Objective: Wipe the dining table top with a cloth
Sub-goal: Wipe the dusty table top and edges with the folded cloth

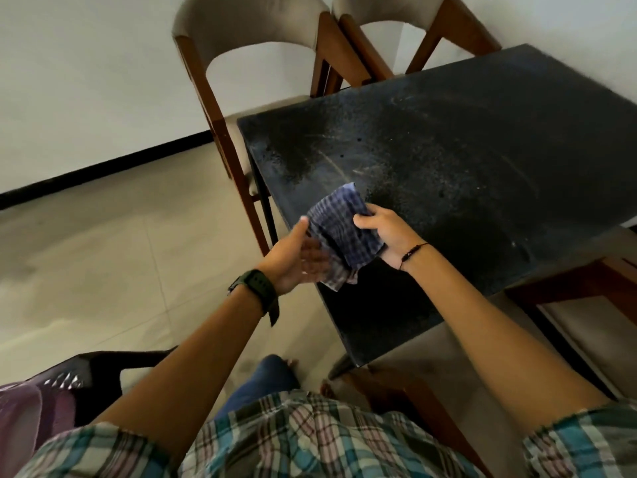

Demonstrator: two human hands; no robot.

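A folded blue checked cloth [341, 232] is held just above the near left edge of the dark speckled dining table top [465, 160]. My right hand [386, 236] grips the cloth from the right side, thumb on top. My left hand [296, 257] lies flat under the cloth's left side, palm up, fingers blurred. The table top shows dusty streaks and pale smear marks across its middle.
Two wooden chairs with beige backs [255, 32] stand at the table's far side. Another wooden chair [586, 298] sits at the right. A dark plastic chair [103, 367] is at my lower left. Tiled floor [103, 253] stretches to the left.
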